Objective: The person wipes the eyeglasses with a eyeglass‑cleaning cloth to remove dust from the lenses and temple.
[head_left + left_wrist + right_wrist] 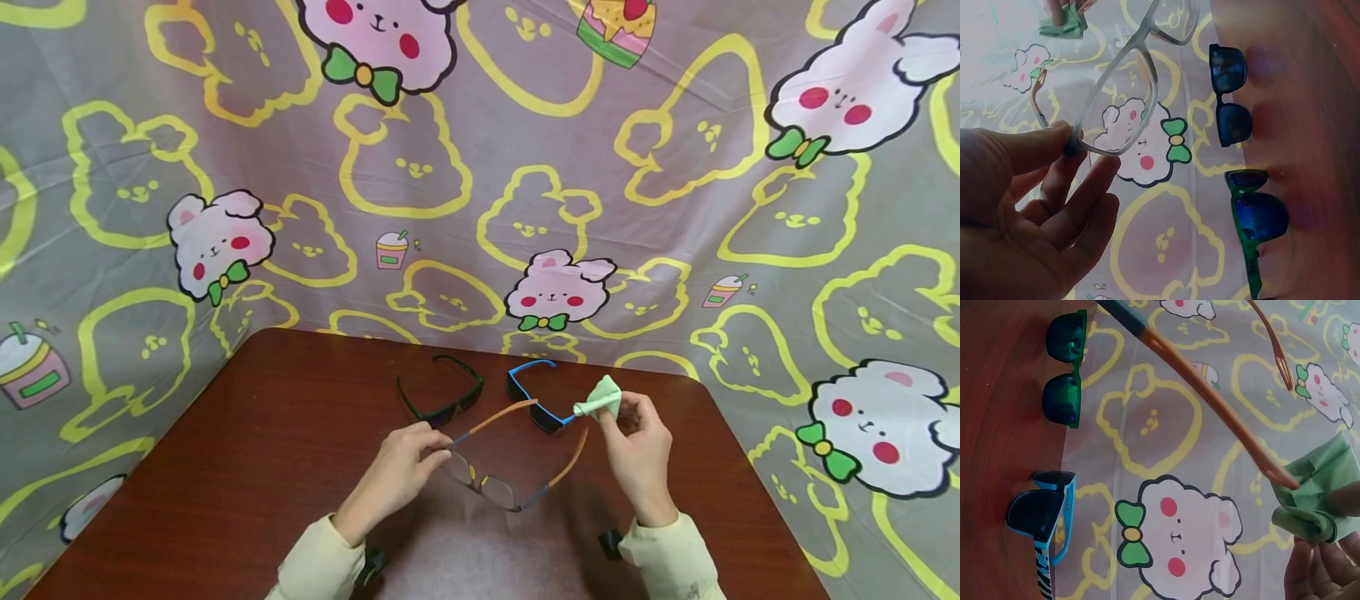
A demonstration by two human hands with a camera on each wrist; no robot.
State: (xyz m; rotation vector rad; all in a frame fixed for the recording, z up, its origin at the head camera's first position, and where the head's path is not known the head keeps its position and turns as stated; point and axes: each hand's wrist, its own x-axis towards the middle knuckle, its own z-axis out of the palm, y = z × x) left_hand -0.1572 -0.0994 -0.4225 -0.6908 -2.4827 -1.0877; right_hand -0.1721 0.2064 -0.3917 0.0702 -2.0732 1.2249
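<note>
My left hand [401, 465] pinches a pair of clear-lensed eyeglasses [497, 492] at the hinge corner, thumb on one side and fingers on the other. The glasses are held up over the table with both orange-brown temples [1210, 400] unfolded. In the left wrist view the grey frame [1152, 81] rises from the thumb and fingertips [1107, 167]. My right hand [641, 450] pinches a folded light green cloth [606, 398] between thumb and fingers. In the right wrist view the cloth [1319, 487] overlaps the tip of one temple.
Dark green-framed sunglasses [457, 408] lie open toward the back of the brown table [247, 450]. To their right are blue-framed sunglasses [547, 417], partly behind the eyeglasses' temple. A patterned curtain [442, 192] hangs along the table's back and sides.
</note>
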